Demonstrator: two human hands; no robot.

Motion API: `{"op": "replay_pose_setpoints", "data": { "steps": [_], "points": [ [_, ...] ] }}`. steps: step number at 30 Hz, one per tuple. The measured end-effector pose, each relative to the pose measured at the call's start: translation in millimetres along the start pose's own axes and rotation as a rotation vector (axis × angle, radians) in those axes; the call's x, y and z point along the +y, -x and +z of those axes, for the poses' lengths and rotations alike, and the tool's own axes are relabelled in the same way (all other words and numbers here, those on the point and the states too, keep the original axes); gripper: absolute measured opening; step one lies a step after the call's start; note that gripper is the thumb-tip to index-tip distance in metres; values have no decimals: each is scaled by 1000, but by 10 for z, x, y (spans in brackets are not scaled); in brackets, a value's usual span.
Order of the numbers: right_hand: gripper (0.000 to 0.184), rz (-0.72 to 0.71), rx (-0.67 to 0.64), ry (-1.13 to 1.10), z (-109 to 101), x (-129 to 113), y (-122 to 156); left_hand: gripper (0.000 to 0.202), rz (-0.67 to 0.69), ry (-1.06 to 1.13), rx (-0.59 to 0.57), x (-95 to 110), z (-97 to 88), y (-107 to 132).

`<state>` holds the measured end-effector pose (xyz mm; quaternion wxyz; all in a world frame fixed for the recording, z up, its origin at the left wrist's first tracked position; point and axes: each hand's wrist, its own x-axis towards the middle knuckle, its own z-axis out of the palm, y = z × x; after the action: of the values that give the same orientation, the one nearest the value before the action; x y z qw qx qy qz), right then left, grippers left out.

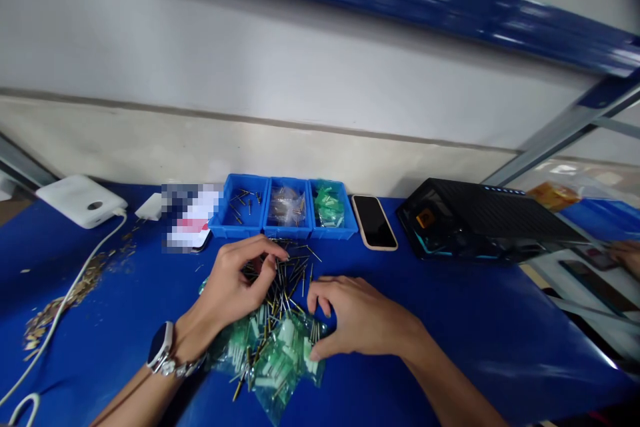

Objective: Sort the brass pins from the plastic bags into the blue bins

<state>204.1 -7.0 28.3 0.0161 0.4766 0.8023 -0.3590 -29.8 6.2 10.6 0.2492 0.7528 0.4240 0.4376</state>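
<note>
A loose pile of slim dark metal pins [283, 280] with gold-coloured ends lies crisscrossed on the blue desk [450, 320], directly in front of the person. It spills onto a heap of small green-tinted plastic bags [274, 363] holding white parts. The left hand [235, 283] sits over the pile's left side, half closed with its fingers curled down among the pins; whether it has hold of any cannot be told from this view. A smartwatch [160, 347] and a silver bracelet circle that wrist. The right hand [353, 317] is partly open, its fingers spread and bent, and rests against the right edge of the bags and pins without any clear grip.

Just beyond the pile stands a blue three-compartment bin [285, 207]: loose pins lie in the left compartment, a clear bag in the middle one, and green bags in the right one. A phone [374, 222] lies face up just to the right of the bin, with a black ridged device [480, 220] beyond it. To the left are a pixelated, obscured object [190, 217], a white power bank [80, 201] with a white cable [65, 307], and scattered brass-coloured bits [75, 287]. At the far right edge, another person's hand [627, 257] shows at a separate blue surface.
</note>
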Motion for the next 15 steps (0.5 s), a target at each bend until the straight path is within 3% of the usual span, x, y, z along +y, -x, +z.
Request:
{"op": "replay_pose_setpoints", "data": {
  "steps": [3,6,10,13,15],
  "points": [
    [31,0,-70,-50,41,-25,-41,19,-4,-4,-13,9,3,-6],
    [16,-26,-40,-282,-22,11,-78,19,-1,-8,0,14,-4,-11],
    [13,-104,294,-569,-71,25,-147,19,-38,12,-3,21,-4,-23],
    [14,-143,598,-608,-7,-12,-200,26,-21,114,-52,9,30,-37],
    [11,-187,700,-563,50,-30,-213,21,43,157,-32,-10,56,-38]
  ]
}}
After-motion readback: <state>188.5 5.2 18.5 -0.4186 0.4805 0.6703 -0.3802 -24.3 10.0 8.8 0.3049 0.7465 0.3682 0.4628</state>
